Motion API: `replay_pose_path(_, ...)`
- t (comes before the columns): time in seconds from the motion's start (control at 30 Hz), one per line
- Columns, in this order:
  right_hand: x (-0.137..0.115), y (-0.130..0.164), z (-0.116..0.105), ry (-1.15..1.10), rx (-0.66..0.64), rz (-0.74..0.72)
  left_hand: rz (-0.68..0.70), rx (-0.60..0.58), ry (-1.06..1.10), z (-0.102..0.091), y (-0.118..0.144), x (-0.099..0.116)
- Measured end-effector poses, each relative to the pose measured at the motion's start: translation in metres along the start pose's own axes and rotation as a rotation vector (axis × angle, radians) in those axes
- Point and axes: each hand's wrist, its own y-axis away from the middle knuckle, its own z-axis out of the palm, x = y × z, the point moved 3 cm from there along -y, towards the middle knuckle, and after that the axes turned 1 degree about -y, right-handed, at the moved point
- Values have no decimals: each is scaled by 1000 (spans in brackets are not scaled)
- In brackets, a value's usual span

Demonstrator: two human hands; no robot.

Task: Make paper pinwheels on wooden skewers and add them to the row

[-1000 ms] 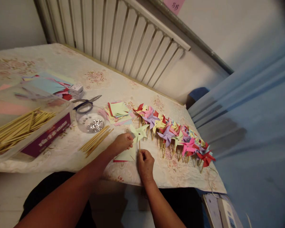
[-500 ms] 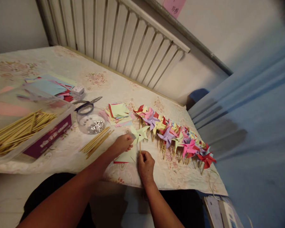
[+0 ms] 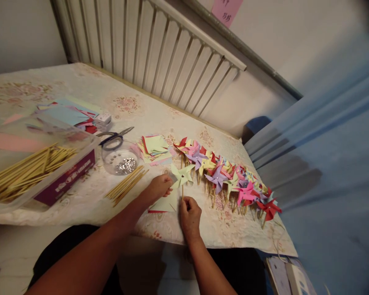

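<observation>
Pinwheel (image 3: 182, 175): pale green, pin at centre, on stick.
Left hand (image 3: 158, 187): pinching a blade.
Right hand (image 3: 189, 213): gripping the stick, at desk (image 3: 221, 229) edge.
Row (image 3: 230, 178): finished pinwheels just beside.

The box (image 3: 64, 180) of sticks (image 3: 21, 170) runs off the left edge, its clear lid blurred. Print on the box side and on the pink note (image 3: 226, 8), itself cut by the top edge, is too small to read. The right hand (image 3: 189, 215) hides the lower end of the pinwheel's (image 3: 182, 175) stick. The device (image 3: 290, 276) at the bottom is cropped and blurred.
</observation>
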Motion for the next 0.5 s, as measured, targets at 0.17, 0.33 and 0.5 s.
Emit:
replay_pose_path(0.17, -1, 0, 0, -7, 7, -5, -2, 4, 7, 0, -1, -1)
replay_pose_path(0.33, -1, -1, 0, 0, 14, -17, -4, 5, 12, -1, -1, -1)
replay_pose_path(0.5, -1, -1, 0, 6, 2, -8, 0, 10, 3, -1, -1, 0)
